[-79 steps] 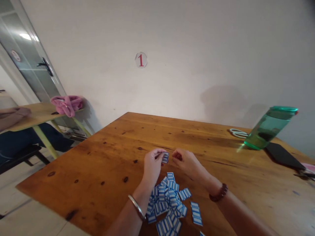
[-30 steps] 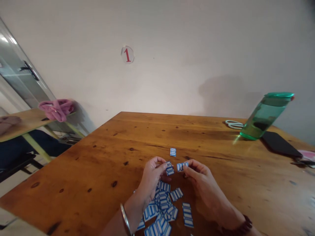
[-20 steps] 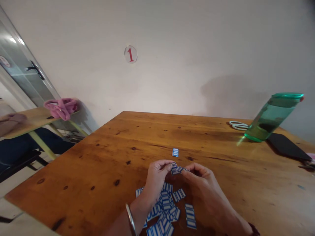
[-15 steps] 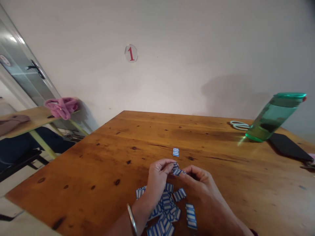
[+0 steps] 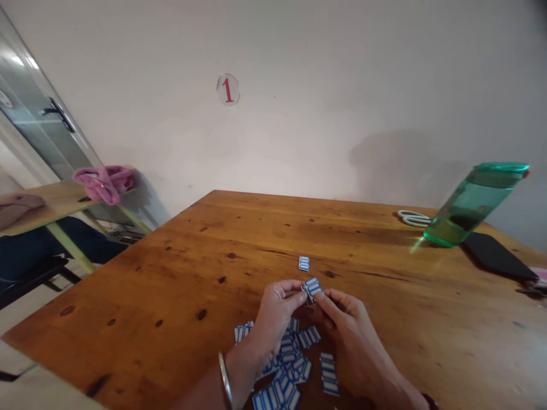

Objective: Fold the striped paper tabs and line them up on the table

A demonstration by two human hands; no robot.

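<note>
Between both hands are small blue-and-white striped cards [image 5: 313, 287], held just above the wooden table. My left hand [image 5: 280, 304], with a silver bangle at the wrist, pinches their left side between thumb and fingers. From the right, my right hand [image 5: 344, 313] has its thumb pressed on their lower right part. Below my hands lies a loose heap of similar striped cards [image 5: 290, 353], partly covered by my left forearm. One single striped card [image 5: 303, 263] lies flat beyond my hands, and another card [image 5: 329, 373] lies to the right of the heap.
On the right of the wooden table [image 5: 256, 228] appear a green see-through bottle [image 5: 476, 205], a white coiled cable [image 5: 413, 218] and a dark flat object [image 5: 498, 256]. At left, a second table [image 5: 60, 199] bears a pink cloth [image 5: 105, 183]. The wall stands behind.
The held cards have been turned so their striped faces show more squarely, now overlapping instead of spread lengthwise. My right hand has moved closer to my left. The view has shifted slightly.
</note>
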